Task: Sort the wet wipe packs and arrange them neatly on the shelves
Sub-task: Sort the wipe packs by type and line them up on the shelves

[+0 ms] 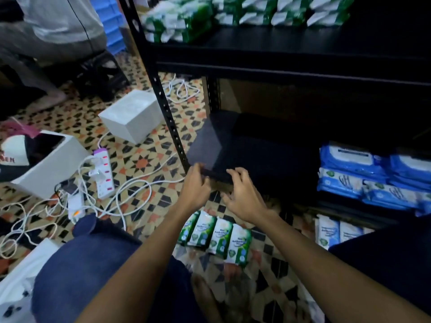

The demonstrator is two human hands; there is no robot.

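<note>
Black metal shelving (291, 66) stands before the seated person, and both bare forearms reach out toward the front lip of its lowest shelf (256, 148). The left hand (194, 185) sits at the shelf's near corner, its fingers bent over the dark front edge. The right hand (241, 193) hangs just beside it, fingers spread and loosely curved, its fingertips at the same edge; neither hand has a pack in it, and I cannot tell how firmly the left presses on the edge.

Below the wrists, on the patterned tile floor (144, 159), four green-and-white wipe packs (215, 234) lie side by side in a short row, touching one another, printed faces up. More packs in white and blue (335, 231) lie on the floor to the right, partly hidden by a dark-clothed knee. Blue wipe packs (363, 173) are stacked in layers at the right end of the lowest shelf, and green-and-white packs (245, 12) are lined up along the upper shelf, blurred.

Off to the left lie a white box (133, 115), a power strip (102, 173) and tangled white cables (130, 194).
</note>
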